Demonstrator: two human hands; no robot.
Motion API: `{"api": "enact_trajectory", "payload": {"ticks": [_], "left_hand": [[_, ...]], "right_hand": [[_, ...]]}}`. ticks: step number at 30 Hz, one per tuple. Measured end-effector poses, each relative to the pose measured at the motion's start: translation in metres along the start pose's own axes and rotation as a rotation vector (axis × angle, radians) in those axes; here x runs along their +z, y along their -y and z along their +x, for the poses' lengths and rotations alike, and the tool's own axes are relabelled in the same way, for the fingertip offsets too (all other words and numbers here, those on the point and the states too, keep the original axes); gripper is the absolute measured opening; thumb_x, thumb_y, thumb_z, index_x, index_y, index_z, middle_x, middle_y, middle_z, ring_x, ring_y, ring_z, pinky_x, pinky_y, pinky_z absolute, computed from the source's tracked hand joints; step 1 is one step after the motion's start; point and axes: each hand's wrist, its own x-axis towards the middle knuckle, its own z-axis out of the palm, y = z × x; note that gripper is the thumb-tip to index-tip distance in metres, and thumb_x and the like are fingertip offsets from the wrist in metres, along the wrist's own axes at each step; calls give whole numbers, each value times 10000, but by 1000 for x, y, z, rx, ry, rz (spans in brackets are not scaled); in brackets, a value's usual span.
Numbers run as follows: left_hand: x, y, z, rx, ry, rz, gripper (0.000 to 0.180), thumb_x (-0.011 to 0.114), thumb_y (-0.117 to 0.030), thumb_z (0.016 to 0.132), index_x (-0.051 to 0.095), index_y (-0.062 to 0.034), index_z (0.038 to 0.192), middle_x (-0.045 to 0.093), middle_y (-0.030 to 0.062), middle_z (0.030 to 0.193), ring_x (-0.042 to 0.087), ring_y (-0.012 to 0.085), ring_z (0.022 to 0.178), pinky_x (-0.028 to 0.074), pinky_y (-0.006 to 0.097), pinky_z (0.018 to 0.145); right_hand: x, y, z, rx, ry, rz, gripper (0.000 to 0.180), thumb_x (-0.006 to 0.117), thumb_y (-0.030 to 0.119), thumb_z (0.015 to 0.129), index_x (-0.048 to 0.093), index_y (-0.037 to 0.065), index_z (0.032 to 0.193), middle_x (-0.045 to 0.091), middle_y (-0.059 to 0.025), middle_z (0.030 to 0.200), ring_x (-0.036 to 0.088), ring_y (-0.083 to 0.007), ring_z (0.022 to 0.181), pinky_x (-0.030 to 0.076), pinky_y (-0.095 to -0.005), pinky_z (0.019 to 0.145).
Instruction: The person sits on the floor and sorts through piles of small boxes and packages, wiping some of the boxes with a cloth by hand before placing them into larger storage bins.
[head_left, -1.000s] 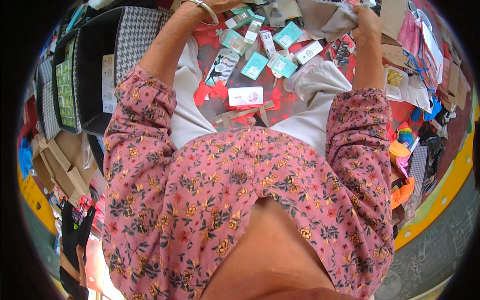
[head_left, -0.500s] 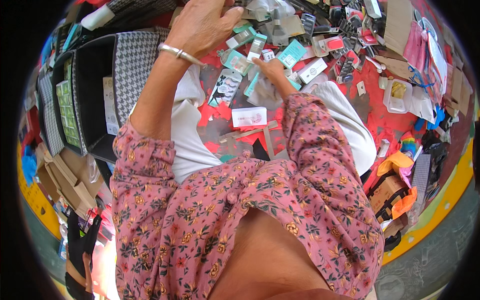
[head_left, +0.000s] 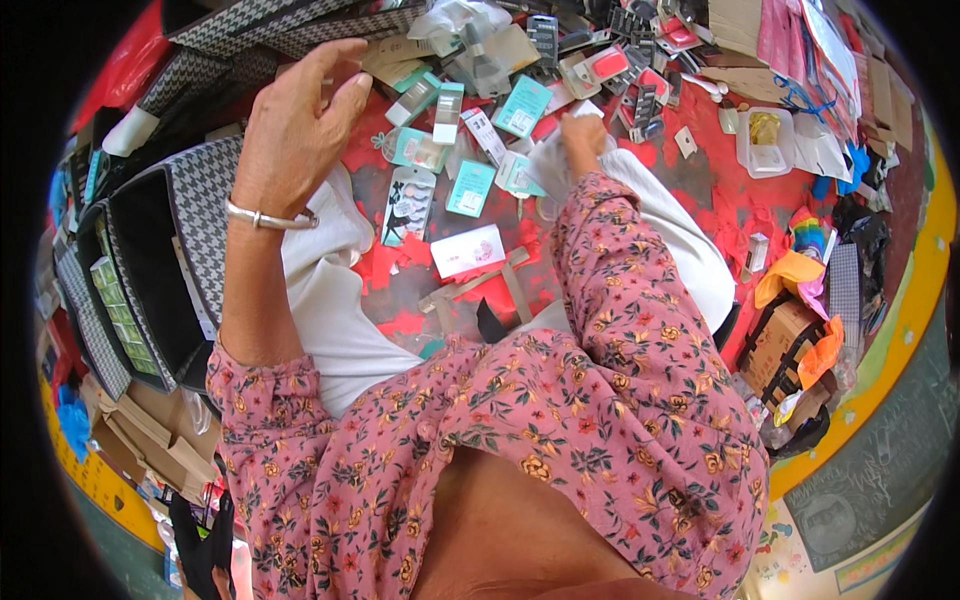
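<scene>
Grip, head view: right hand (head_left: 585,135) closed on a pale grey cloth (head_left: 548,165), blurred, bunched below the fingers. Cloth sits over the middle of the red-and-grey floor (head_left: 700,180), between a teal box (head_left: 470,188) and the right trouser leg (head_left: 680,250). Left hand (head_left: 290,140) open, raised above the left trouser leg (head_left: 310,265), thumb apart from fingers; silver bangle (head_left: 268,217) at wrist. Between the legs: eyelash card (head_left: 408,205); nearer the lap, a white box (head_left: 467,251), lying flat, tilted slightly. Toward the floor's left edge, a houndstooth box (head_left: 205,200). Toward its right edge, a clear tub (head_left: 748,160) with yellow contents; nearer corner, a brown carton (head_left: 780,350).
</scene>
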Motion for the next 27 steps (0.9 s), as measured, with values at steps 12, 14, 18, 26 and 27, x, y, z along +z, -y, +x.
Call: {"api": "enact_trajectory", "payload": {"ticks": [12, 14, 18, 26, 27], "left_hand": [[1, -17, -6, -134, 94, 8, 312, 529, -116, 826, 513, -19, 1121, 603, 118, 982, 588, 159, 829, 453, 252, 738], [2, -16, -3, -86, 103, 72, 303, 531, -116, 822, 517, -13, 1106, 610, 113, 953, 595, 154, 783, 459, 251, 716], [1, -18, 5, 13, 60, 58, 293, 523, -135, 823, 530, -9, 1088, 613, 117, 936, 601, 162, 794, 466, 266, 715], [9, 15, 16, 118, -61, -46, 304, 498, -141, 832, 527, 15, 1091, 618, 120, 941, 596, 171, 845, 455, 260, 758], [9, 19, 20, 127, -74, -92, 309, 494, -134, 832, 520, 19, 1099, 617, 120, 945, 595, 171, 846, 454, 259, 761]], "right_hand": [[20, -18, 23, 132, 282, -48, 488, 693, 352, 593, 623, -9, 913, 605, -164, 1004, 593, -284, 930, 478, -381, 782], [30, -31, 37, 113, 184, 4, 446, 697, 325, 571, 629, -16, 851, 623, -142, 883, 603, -249, 763, 480, -347, 687], [64, -40, 55, 211, 242, 438, 320, 715, 219, 538, 617, -35, 706, 607, -99, 697, 551, -182, 539, 445, -307, 520], [-19, 61, -92, -194, 639, 538, 369, 736, 236, 538, 600, -66, 702, 574, -78, 652, 518, -160, 523, 406, -286, 469], [-22, 69, -95, -284, 735, 559, 380, 737, 250, 538, 599, -65, 701, 571, -79, 649, 516, -160, 525, 403, -287, 469]]}}
